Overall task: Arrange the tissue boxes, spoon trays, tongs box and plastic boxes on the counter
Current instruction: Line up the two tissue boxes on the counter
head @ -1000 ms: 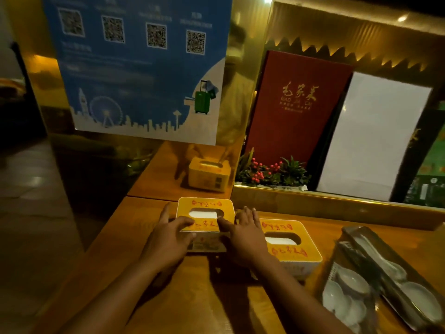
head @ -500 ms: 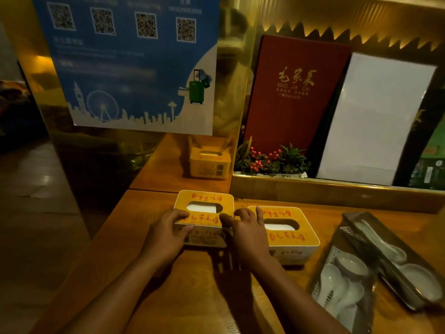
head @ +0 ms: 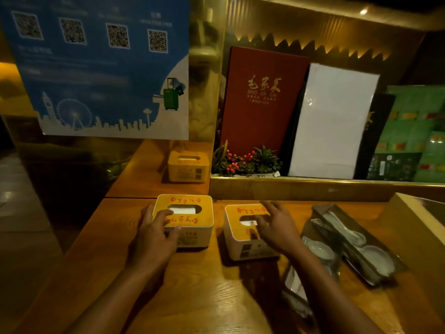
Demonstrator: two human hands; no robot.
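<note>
Two yellow tissue boxes sit on the wooden surface point(head: 204, 297). The left tissue box point(head: 184, 219) has the left hand point(head: 154, 233) on its near left corner, fingers curled over the top, holding it. Just right of that box, with a small gap, is the right tissue box point(head: 243, 233). The right hand point(head: 277, 227) lies on it, fingers spread flat. Right of that box are two spoon trays point(head: 356, 242).

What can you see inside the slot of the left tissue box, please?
White tissue shows through the oval slot in the left tissue box. The left hand rests on the box's near left corner and covers part of the slot's edge; how full the box is stays hidden.
</note>
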